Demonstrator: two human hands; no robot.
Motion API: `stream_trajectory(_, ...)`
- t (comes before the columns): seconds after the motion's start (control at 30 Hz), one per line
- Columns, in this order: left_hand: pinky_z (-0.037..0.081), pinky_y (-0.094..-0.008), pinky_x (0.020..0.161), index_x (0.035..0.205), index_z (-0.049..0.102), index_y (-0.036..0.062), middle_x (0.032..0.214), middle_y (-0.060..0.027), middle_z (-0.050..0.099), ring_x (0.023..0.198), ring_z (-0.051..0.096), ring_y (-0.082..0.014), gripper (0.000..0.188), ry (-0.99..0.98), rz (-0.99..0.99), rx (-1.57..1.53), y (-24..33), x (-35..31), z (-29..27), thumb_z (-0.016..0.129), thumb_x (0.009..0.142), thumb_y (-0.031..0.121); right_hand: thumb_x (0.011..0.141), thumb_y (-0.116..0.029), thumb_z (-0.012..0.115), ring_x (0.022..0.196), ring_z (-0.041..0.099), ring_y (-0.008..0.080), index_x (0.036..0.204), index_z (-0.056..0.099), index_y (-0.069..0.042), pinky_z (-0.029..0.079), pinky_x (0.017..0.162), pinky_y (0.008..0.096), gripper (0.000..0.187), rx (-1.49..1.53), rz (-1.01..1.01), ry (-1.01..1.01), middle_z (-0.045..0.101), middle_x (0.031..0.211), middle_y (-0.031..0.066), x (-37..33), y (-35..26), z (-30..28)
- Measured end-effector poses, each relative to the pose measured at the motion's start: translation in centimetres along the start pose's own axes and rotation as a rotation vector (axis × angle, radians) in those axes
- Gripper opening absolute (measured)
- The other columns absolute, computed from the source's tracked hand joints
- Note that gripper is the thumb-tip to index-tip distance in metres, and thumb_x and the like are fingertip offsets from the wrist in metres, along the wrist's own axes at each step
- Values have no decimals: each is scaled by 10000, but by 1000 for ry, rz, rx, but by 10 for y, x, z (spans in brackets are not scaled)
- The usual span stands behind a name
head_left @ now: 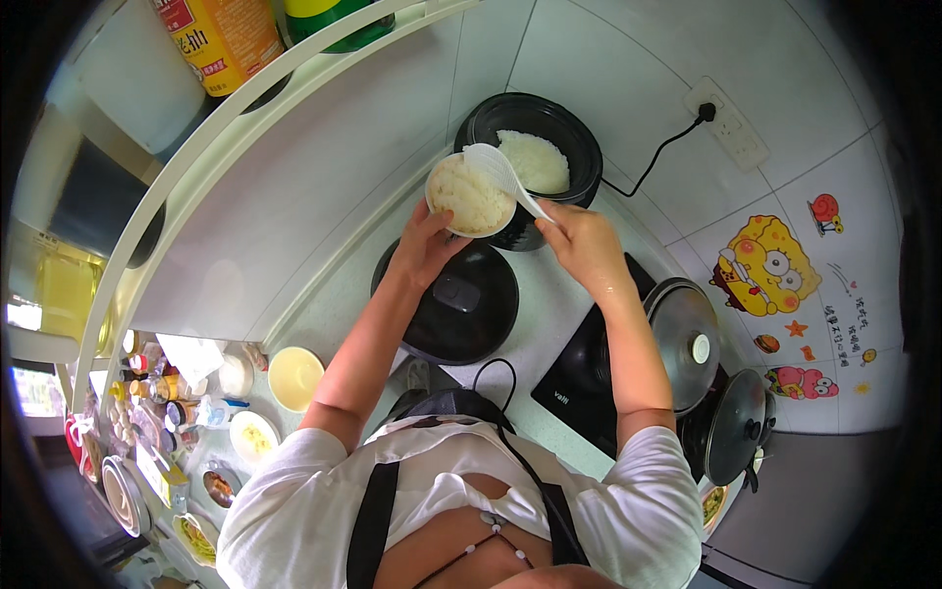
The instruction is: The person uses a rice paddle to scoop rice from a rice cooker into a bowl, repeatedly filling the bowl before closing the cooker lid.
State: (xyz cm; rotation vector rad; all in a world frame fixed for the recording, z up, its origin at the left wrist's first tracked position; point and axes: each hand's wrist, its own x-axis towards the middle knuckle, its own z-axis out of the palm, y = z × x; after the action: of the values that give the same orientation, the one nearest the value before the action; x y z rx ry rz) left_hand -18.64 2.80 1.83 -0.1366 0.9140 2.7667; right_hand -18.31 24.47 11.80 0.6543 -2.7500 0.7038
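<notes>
In my left hand (428, 245) is a white bowl (475, 234) heaped with cooked rice (467, 196), my thumb over its near rim. My right hand (581, 241) grips the handle of a white rice paddle (498, 171). The paddle's blade lies over the far right edge of the bowl, against the rice or just above it; I cannot tell which. Right behind the bowl stands a black rice cooker (585, 133), uncovered, with more white rice (536, 161) in its pot. A round black lid (459, 304) sits on the counter below my left wrist.
A cord runs from the cooker to a wall socket (728, 126). To the right, a lidded pan (687, 339) and a second lidded pot (736, 427) stand by a black cooktop (574, 378). On the left are a cream bowl (295, 380), a plate (254, 436), several jars and a curved shelf (285, 74) overhead.
</notes>
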Motion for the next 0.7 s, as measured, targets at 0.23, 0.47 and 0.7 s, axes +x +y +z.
stream_trajectory(0.23,416,-461,958,1325,348,134,1277,-78,430,1176,445,-268,598,38,9,48,-3,-1,-3,612,788,125,807,-168,604,706,607,298,1082,621,-95,474,622,351,284,24,-60,-46,635,796,121,0,-20,-6)
stream_trajectory(0.47,417,-471,958,1316,356,128,1258,-83,444,1171,446,-266,587,102,1,53,0,-2,-12,600,782,108,816,-179,586,722,598,317,1060,620,-102,480,637,375,258,13,-27,-146,621,792,116,-9,-29,-7)
stream_trajectory(0.7,402,-474,955,1315,346,115,1247,-90,445,1163,441,-256,576,89,0,41,-3,1,-12,582,791,80,828,-184,563,732,599,317,1074,598,-134,478,620,411,253,90,-97,-135,631,808,106,-18,-16,11)
